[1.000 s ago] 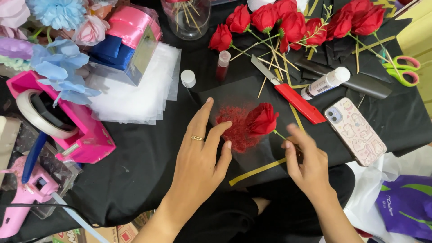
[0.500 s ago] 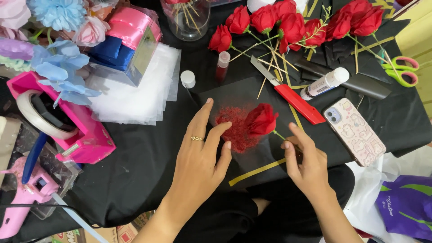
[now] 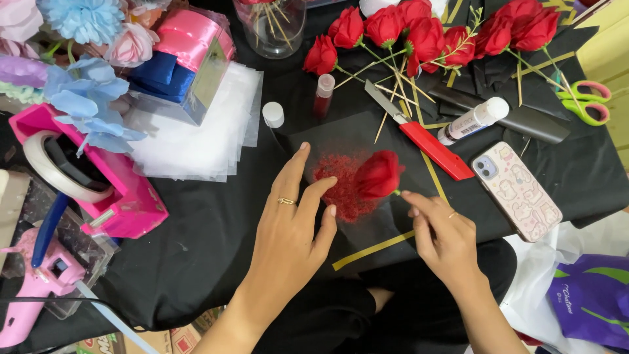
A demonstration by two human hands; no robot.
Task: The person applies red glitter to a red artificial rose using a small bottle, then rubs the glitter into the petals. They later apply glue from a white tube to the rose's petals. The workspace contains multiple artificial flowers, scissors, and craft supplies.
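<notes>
A red fabric rose (image 3: 379, 174) lies on a patch of red glitter (image 3: 341, 190) spread over a black sheet (image 3: 367, 226) with a gold edge. My right hand (image 3: 442, 239) pinches the rose's thin stick just below the bloom. My left hand (image 3: 288, 226) rests flat on the black sheet, fingers spread, its fingertips at the edge of the glitter. A ring sits on one of its fingers.
Several red roses (image 3: 419, 29) on sticks lie at the back, with a red utility knife (image 3: 426, 141), white glue bottle (image 3: 473, 121), glitter vial (image 3: 324, 95), phone (image 3: 517, 190), scissors (image 3: 586, 101). A pink tape dispenser (image 3: 85, 177), pink glue gun (image 3: 29, 295), white tissue (image 3: 196, 131), ribbons and paper flowers are at left.
</notes>
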